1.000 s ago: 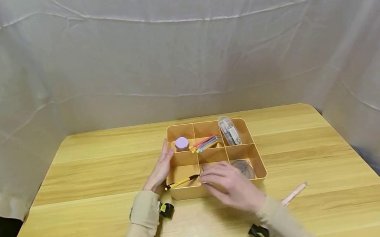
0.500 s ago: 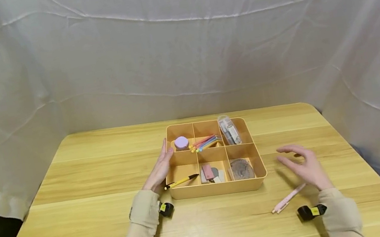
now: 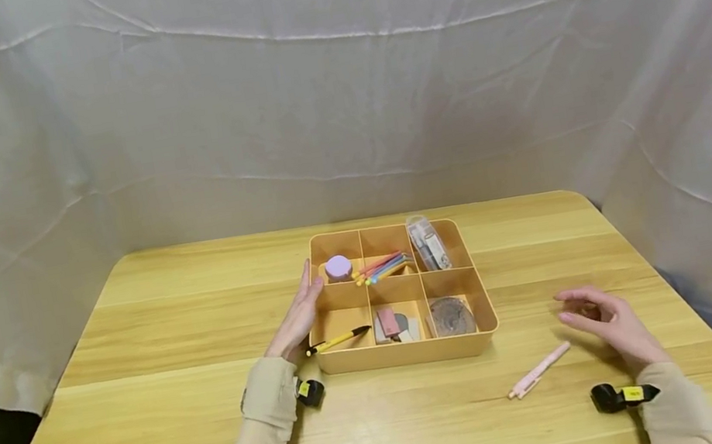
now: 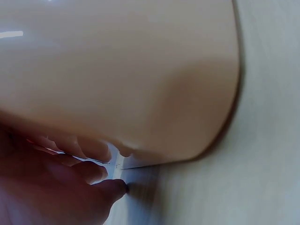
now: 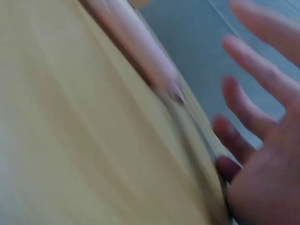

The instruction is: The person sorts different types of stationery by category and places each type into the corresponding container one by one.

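My left hand [image 3: 297,320] rests along the left side of an orange divided organizer box [image 3: 406,355], fingers extended; the left wrist view shows its fingers beside the box wall [image 4: 140,84]. To the right of the box, my right hand [image 3: 612,324] hovers with loosely bent fingers and nothing in them. Just left of that hand, a pink pen [image 3: 539,370] lies slanted on the table; it also appears as a pink barrel [image 5: 140,47] in the right wrist view. A yellow pen [image 3: 339,340] with black ends leans across the front-left compartment, its end over the front rim.
The front-middle compartment holds a pink eraser [image 3: 388,321] on flat grey and white pieces. A transparent round disc [image 3: 453,316] sits front right. Behind are a purple-lidded jar [image 3: 339,268], several coloured pens [image 3: 383,268] and a clear case [image 3: 430,245] poking above the rim.
My right hand has left the front-middle compartment and moved right, past the pink pen, uncovering the eraser. The left hand has stayed at the box's side.
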The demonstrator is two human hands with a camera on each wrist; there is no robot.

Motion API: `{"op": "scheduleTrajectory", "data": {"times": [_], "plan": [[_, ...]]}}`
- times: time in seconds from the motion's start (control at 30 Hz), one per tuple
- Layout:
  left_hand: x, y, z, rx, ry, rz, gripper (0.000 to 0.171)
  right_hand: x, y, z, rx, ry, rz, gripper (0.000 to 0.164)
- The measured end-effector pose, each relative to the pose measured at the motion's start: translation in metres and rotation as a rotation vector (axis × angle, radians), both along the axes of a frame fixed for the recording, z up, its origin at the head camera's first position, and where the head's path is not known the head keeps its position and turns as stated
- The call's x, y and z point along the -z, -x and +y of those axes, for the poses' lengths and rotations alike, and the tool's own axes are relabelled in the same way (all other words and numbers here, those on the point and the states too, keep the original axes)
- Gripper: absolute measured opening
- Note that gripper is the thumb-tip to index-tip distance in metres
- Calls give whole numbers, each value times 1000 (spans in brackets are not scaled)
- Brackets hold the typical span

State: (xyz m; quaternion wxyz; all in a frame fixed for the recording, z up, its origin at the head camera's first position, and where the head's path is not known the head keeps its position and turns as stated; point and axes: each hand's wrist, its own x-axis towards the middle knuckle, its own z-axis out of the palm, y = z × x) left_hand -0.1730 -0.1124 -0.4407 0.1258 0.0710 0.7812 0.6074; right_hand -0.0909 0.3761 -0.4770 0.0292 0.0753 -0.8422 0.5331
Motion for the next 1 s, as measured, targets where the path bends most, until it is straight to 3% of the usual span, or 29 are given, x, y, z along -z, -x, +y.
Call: {"op": "scheduleTrajectory", "data": {"times": [0.27,0.43,0.63,0.77,1.0], "plan": [[-2,1,0,3,-11,-6,63,0,1,10,-368,56,-75,43],[-1,1,0,8,-11,-5,63,-2,1,3,-502,58,-78,41],[-1,0,0,6,-6,-2,63,-6,2,-8,-466,-100,-80,27],[-1,0,0,8,-4,8,63,-6,4,-13,-411,-198,-12,15],[-1,0,0,12,31,34,61,-2,6,-15,-297,-179,53,12]]}}
